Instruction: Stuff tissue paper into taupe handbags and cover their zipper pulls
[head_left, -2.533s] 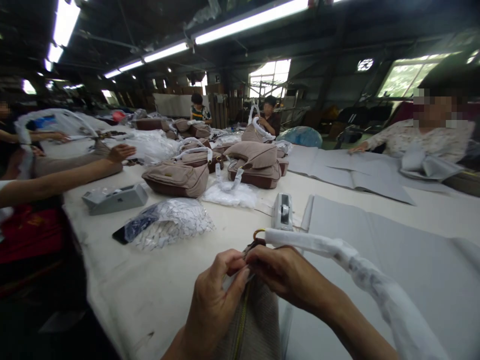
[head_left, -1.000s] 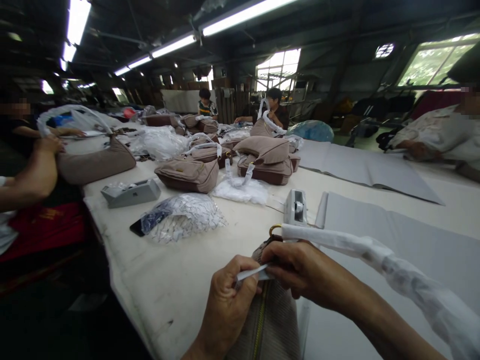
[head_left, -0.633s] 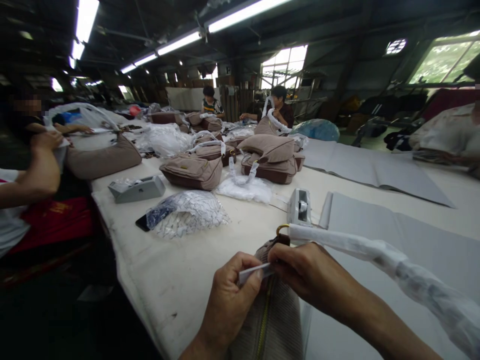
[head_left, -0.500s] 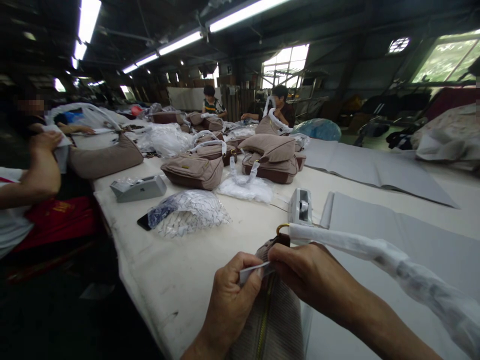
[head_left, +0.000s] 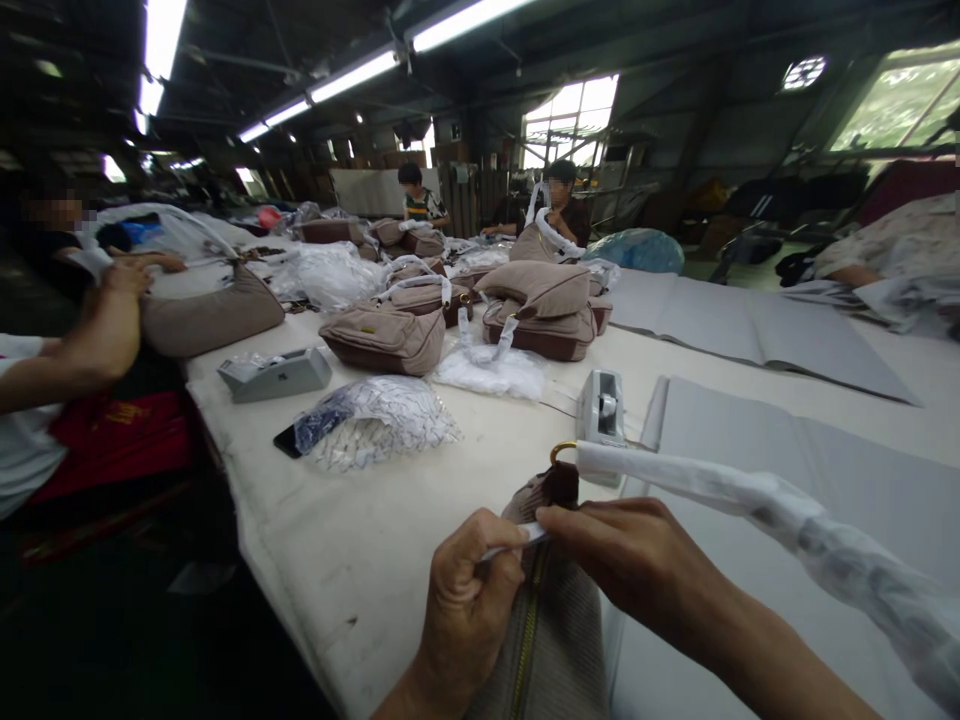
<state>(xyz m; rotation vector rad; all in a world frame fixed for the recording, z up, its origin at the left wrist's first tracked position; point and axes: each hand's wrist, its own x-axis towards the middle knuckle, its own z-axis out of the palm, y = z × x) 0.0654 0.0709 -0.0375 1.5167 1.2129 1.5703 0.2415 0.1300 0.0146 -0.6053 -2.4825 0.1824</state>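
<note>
A taupe handbag (head_left: 559, 620) with a gold zipper stands close in front of me at the table's near side. Over its top end, my left hand (head_left: 469, 600) pinches a small white strip (head_left: 534, 533), which looks like paper or foam. My right hand (head_left: 626, 540) is closed on the other end of the same strip, by the zipper's end. Just beyond the fingers, a gold ring (head_left: 561, 453) joins the bag to its strap (head_left: 750, 490), wrapped in white paper and running off to the right. The right hand's fingertips are partly hidden.
Two grey tape dispensers (head_left: 600, 410) (head_left: 277, 376) stand on the white table (head_left: 315, 560). A clear plastic bag (head_left: 382, 420) partly covers a dark phone-like object. Grey sheets (head_left: 750, 420) lie to the right. More taupe bags (head_left: 540, 310) are piled farther back. Co-workers sit around the table; one arm (head_left: 90, 340) reaches in at left.
Both hands keep hold of the white strip, which has turned and now shows less of its face. The co-worker's arm at left has lowered slightly. My view has shifted a little.
</note>
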